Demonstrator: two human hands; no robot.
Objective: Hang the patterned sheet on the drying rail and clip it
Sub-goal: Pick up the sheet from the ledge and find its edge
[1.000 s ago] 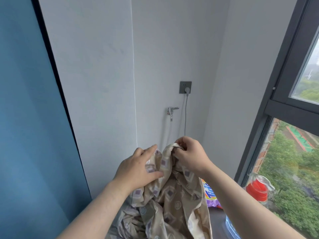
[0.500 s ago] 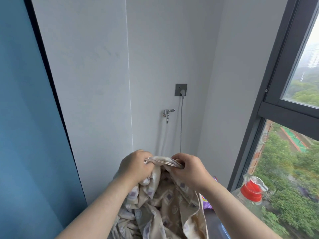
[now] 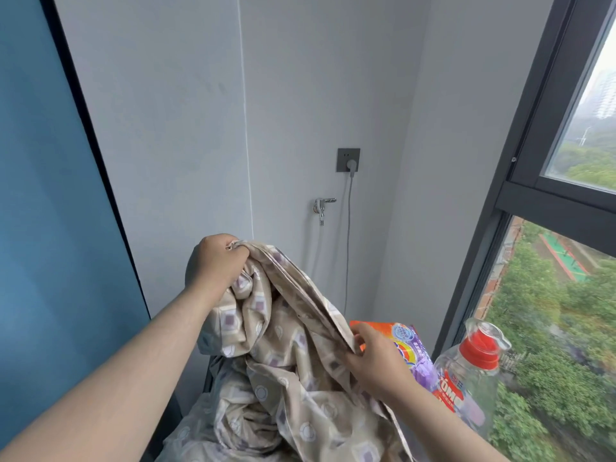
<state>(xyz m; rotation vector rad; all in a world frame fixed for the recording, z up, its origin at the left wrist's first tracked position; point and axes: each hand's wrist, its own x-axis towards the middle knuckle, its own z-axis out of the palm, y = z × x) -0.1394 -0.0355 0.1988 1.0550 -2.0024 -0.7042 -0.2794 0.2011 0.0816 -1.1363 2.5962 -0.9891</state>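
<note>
**Finding the sheet's edge**

My right hand (image 3: 375, 360) pinches the patterned sheet (image 3: 283, 361) low along its hem; my left hand (image 3: 215, 261) grips the corner, raised. Most of it is bunched below. No rail visible; next I'd spread it wide.

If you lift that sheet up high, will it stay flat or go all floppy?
Probably floppy: the sheet sags in folds between the left hand and the right hand. It looks thin and likely light, since one fist holds up a bunch. The loose pile below may drag.
</note>
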